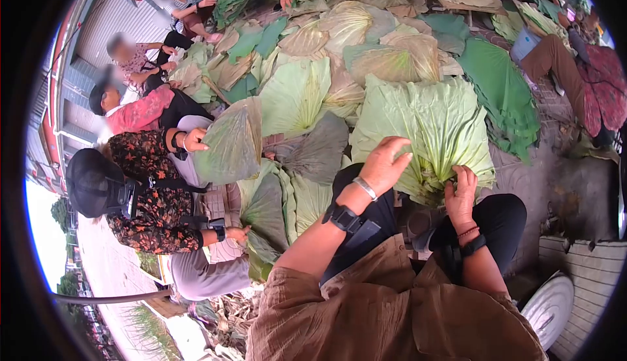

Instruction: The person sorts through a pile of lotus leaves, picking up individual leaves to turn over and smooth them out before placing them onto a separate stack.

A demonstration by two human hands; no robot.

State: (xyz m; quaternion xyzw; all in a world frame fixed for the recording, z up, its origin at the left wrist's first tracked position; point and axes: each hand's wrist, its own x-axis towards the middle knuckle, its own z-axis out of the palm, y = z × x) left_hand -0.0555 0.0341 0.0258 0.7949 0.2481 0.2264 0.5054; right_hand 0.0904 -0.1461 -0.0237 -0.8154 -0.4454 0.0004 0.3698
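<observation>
A large pale green lotus leaf [418, 116] is spread in front of my knees, its ribs gathering to a darker bunched part near me. My left hand [386, 165], wearing a silver bracelet and a black wrist device, is over the leaf's left part with fingers stretched and thumb apart. At the near right edge, my right hand [461, 190] has its fingers closed on the leaf beside the bunched ribs. A stack of dark green leaves [499, 93] lies just right of it, and a greyish wilted leaf [317, 148] to the left.
Many overlapping lotus leaves [297, 90] cover the ground ahead. On my left, a person in a flowered top [157, 191] holds another folded leaf [232, 142]. More people sit around the pile. A round metal lid [548, 309] stands at lower right.
</observation>
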